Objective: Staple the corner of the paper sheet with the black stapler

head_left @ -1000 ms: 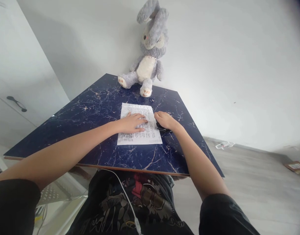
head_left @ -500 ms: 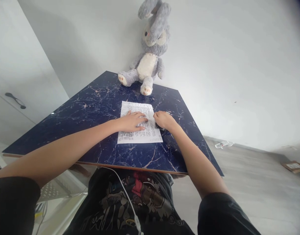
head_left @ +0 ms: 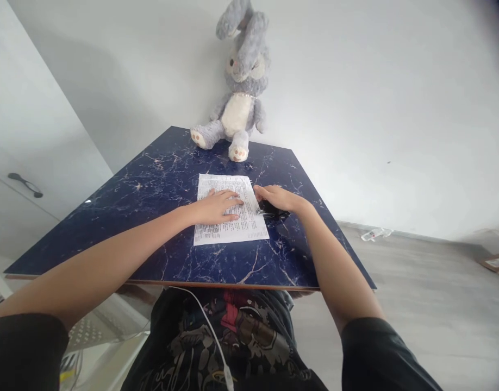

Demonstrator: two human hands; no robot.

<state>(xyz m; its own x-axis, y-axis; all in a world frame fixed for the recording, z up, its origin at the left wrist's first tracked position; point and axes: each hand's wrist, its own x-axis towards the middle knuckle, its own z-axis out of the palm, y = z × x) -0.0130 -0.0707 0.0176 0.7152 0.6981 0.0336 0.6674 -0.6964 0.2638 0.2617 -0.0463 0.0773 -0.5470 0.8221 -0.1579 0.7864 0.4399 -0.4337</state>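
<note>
Printed sheets of paper (head_left: 233, 233) lie on a dark blue marbled table. My left hand (head_left: 219, 207) rests flat on them, fingers spread. At the right edge of the paper, my right hand (head_left: 276, 196) is curled over a black stapler (head_left: 276, 212) with a shiny metal part. The stapler's front end meets the paper's edge; its upper part is hidden under the hand. Small dark marks show on the paper's edge just beyond the right fingers, too small to make out.
A grey plush rabbit (head_left: 238, 114) sits at the table's (head_left: 151, 179) far end against the wall. On the left stands a white cabinet with a dark handle (head_left: 25, 185). Clear plastic packaging (head_left: 375, 234) and a cardboard box (head_left: 496, 263) lie on the floor at right.
My right hand has loosened and shifted slightly, its fingers straighter, so more of the black stapler shows. My left hand stays on the paper. The view has shifted a little.
</note>
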